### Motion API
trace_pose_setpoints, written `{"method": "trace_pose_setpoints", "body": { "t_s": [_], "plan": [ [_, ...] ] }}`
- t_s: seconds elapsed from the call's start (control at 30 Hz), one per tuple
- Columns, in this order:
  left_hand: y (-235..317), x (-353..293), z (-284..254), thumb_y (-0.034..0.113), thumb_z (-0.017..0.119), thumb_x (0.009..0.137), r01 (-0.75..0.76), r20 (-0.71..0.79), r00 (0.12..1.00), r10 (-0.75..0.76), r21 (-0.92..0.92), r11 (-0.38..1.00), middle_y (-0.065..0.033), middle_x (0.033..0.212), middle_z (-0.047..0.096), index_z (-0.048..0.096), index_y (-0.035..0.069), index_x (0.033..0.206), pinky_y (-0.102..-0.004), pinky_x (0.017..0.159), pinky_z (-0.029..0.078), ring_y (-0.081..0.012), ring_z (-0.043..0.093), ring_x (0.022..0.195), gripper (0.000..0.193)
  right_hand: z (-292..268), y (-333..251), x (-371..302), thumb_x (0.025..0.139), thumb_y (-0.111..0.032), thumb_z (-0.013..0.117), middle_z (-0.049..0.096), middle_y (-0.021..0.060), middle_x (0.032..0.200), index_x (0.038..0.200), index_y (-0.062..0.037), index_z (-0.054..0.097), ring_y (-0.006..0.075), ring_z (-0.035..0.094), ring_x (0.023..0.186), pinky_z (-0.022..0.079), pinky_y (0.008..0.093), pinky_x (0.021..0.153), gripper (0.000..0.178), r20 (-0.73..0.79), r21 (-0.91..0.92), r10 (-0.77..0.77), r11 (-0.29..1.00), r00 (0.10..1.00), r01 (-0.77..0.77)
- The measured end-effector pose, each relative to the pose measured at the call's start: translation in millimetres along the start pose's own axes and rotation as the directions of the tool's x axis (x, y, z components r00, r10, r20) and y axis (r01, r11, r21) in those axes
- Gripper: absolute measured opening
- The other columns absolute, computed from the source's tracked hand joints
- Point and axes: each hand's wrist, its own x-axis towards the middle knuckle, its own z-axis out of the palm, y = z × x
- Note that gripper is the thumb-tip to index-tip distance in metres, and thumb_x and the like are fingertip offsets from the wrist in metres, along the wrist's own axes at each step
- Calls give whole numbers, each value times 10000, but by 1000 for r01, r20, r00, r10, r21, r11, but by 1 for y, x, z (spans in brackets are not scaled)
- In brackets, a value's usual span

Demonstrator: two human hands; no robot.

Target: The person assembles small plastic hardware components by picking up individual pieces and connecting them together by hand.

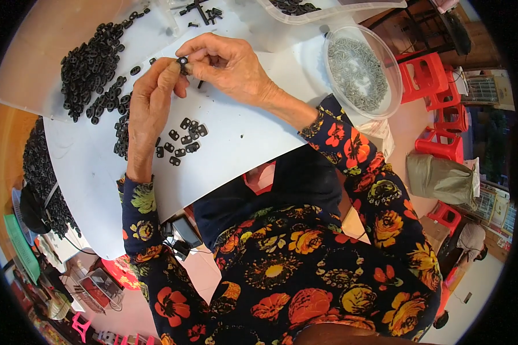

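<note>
Both my hands meet over the white table (230,129), their fingertips pinching one small black plastic part (182,61) with a round hole. My left hand (152,95) grips it between thumb and forefinger. From the other side, my right hand (233,66) pinches it too, its fingers partly covering it. Nearer me lies a loose group of small black pieces with holes (181,140). A large heap of black oval pieces (92,66) spreads at the far left, and some more lie beside my left wrist.
A clear round tub (392,86) of small silvery metal pieces stands at the right. Black stick-like parts (200,14) lie at the back, near a translucent tray (328,12). Red stools (423,75) and a sack (440,177) stand on the floor; another person (472,241) is at far right.
</note>
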Motion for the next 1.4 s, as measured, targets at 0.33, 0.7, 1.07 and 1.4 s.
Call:
{"method": "trace_pose_setpoints", "body": {
  "t_s": [0.33, 0.7, 1.07, 1.4],
  "plan": [
    [-17, 1, 11, 259, 390, 985, -5, -136, 991, -13, -127, 992, 10, 628, 453, 525, 32, 785, -221, 596, 342, -72, 419, 642, 331, -1, 1, -1, 830, -31, 658, 604, -1, 789, 1079, 2, 601, 60, 562, 728, 487, 223, 702, 258, 74, 111, 84, 990, 994, -92],
    [-23, 1, 5, 221, 460, 980, 31, -91, 995, -45, -149, 988, 20, 709, 492, 593, 17, 862, -203, 607, 361, -71, 417, 660, 271, -1, -5, 0, 748, -45, 733, 562, -16, 701, 1050, -23, 623, 57, 513, 661, 471, 212, 635, 322, 83, -244, -20, 969, 996, 40],
    [-23, 0, 10, 231, 457, 981, 22, -71, 997, -35, -173, 985, 34, 698, 472, 580, 35, 866, -196, 590, 347, -58, 409, 654, 258, -5, -2, 3, 742, -74, 735, 590, 37, 702, 1001, -13, 612, 97, 551, 644, 487, 233, 606, 294, 124, -362, -153, 913, 980, 188],
    [-21, 2, 10, 195, 424, 961, -96, -53, 994, 96, 11, 995, 22, 623, 418, 471, 23, 753, -218, 547, 326, -61, 372, 604, 275, -9, -1, 5, 736, -79, 742, 600, 37, 705, 982, -17, 592, 108, 566, 650, 494, 239, 615, 294, 207, -322, -79, 936, 975, 144]
  ]
}}
